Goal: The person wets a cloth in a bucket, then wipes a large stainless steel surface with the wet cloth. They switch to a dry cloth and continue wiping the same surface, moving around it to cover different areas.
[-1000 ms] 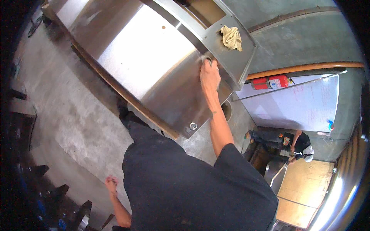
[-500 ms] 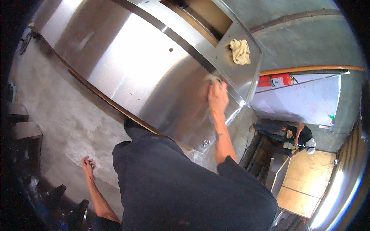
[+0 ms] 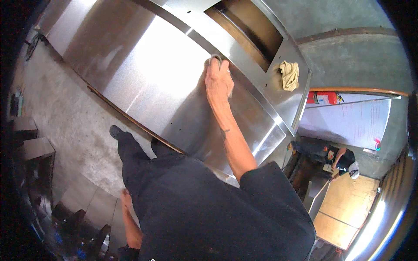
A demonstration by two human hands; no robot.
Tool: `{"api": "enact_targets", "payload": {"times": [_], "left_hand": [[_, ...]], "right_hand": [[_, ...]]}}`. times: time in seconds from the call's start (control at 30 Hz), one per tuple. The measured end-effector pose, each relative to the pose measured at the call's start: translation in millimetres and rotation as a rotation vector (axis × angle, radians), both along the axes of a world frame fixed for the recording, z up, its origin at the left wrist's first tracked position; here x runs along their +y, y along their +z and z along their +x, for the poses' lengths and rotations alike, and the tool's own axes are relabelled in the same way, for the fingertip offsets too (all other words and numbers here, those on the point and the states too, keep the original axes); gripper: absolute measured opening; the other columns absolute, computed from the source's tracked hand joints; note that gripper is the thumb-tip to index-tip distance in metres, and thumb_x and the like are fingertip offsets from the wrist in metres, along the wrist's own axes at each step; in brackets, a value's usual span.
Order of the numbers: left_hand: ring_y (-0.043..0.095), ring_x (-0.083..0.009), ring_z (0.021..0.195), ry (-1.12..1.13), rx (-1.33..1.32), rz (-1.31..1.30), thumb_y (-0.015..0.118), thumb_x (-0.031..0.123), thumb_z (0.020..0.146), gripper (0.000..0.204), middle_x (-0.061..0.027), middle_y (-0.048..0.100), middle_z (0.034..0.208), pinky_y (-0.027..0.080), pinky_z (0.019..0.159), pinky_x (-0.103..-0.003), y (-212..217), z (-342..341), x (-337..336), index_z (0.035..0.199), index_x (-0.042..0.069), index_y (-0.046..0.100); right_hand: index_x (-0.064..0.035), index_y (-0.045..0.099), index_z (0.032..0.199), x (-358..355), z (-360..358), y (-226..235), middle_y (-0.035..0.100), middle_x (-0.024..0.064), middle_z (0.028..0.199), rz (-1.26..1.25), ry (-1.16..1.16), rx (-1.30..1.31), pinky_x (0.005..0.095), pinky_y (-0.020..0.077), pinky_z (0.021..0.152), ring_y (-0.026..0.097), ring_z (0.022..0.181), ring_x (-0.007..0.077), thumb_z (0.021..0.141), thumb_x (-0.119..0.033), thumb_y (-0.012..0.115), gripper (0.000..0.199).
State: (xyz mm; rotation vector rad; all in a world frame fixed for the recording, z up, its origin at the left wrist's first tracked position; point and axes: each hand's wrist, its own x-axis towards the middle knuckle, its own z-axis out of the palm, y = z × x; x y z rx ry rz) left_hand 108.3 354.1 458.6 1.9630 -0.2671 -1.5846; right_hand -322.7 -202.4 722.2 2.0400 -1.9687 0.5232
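My right hand (image 3: 219, 80) is closed on a small grey-green pad (image 3: 215, 57), whose exact kind I cannot make out. The hand presses it against the brushed steel panel (image 3: 148, 74), close to the raised lip along the panel's far side. My left hand (image 3: 126, 198) hangs low at my left side, away from the steel. It is blurred and partly covered by my body, so its fingers do not show clearly. A crumpled cream cloth (image 3: 289, 76) lies on the steel ledge (image 3: 261, 85) beyond the lip, right of a rectangular opening (image 3: 246, 32).
At the right, a person (image 3: 342, 161) in dark clothes handles a sheet beside a plywood board (image 3: 348, 204). A red fire extinguisher (image 3: 324, 98) is near a whiteboard (image 3: 348, 117). Dark metal pieces (image 3: 37, 150) stand at left on the concrete floor (image 3: 82, 126).
My right hand has moved left and away from me along the panel with the pad. The left hand has dropped back toward my body. The view has shifted slightly.
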Motion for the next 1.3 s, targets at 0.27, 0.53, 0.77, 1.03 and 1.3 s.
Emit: {"api": "enact_targets", "payload": {"times": [0.27, 0.53, 0.77, 1.03, 1.3], "left_hand": [[0.060, -0.0136, 0.061, 0.152, -0.081, 0.096, 0.056, 0.035, 0.112, 0.032, -0.0059, 0.067, 0.089, 0.051, 0.054, -0.030, 20.8, 66.9, -10.1, 0.122, 0.007, 0.067], [0.059, -0.0141, 0.060, -0.235, 0.028, 0.191, 0.054, 0.029, 0.111, 0.027, -0.0057, 0.066, 0.086, 0.049, 0.051, -0.032, -18.4, 132.0, -30.9, 0.118, 0.007, 0.067], [0.056, -0.0118, 0.062, -0.312, -0.136, -0.138, 0.058, 0.040, 0.113, 0.031, -0.0019, 0.064, 0.081, 0.048, 0.055, -0.031, -45.1, 311.3, -245.3, 0.111, 0.009, 0.061], [0.060, -0.0104, 0.070, 0.040, -0.243, -0.172, 0.053, 0.033, 0.115, 0.027, -0.0019, 0.066, 0.093, 0.049, 0.062, -0.026, 19.2, 409.7, -286.6, 0.125, 0.011, 0.065], [0.069, -0.0211, 0.082, 0.110, -0.017, 0.096, 0.059, 0.029, 0.108, 0.026, -0.0069, 0.071, 0.091, 0.054, 0.071, -0.037, -6.2, 306.1, -38.4, 0.110, 0.006, 0.070]], "right_hand": [[-0.0108, 0.065, 0.121, 95.5, -96.9, 9.8, 0.062, 0.0175, 0.113, -0.031, -0.201, 0.133, 0.0497, 0.0617, 0.071, 0.073, 0.090, 0.0391, 0.101, -0.017, 0.069, 0.022], [-0.0101, 0.065, 0.127, 49.8, -18.9, -1.4, 0.063, 0.0182, 0.118, -0.038, -0.382, 0.068, 0.0519, 0.0615, 0.076, 0.072, 0.095, 0.0425, 0.102, -0.018, 0.065, 0.027], [-0.0093, 0.066, 0.122, -120.4, 190.3, 2.5, 0.063, 0.0180, 0.119, -0.004, -0.031, -0.111, 0.0540, 0.0615, 0.077, 0.073, 0.096, 0.0410, 0.101, -0.019, 0.063, 0.023], [-0.0176, 0.067, 0.122, -72.9, 155.5, 25.0, 0.067, 0.0164, 0.119, 0.061, -0.111, 0.072, 0.0562, 0.0616, 0.079, 0.074, 0.100, 0.0409, 0.103, -0.023, 0.060, 0.021], [-0.0053, 0.063, 0.124, -122.0, 213.5, -0.2, 0.062, 0.0209, 0.117, -0.069, -0.107, 0.065, 0.0517, 0.0633, 0.071, 0.074, 0.091, 0.0431, 0.105, -0.018, 0.062, 0.022]]}}
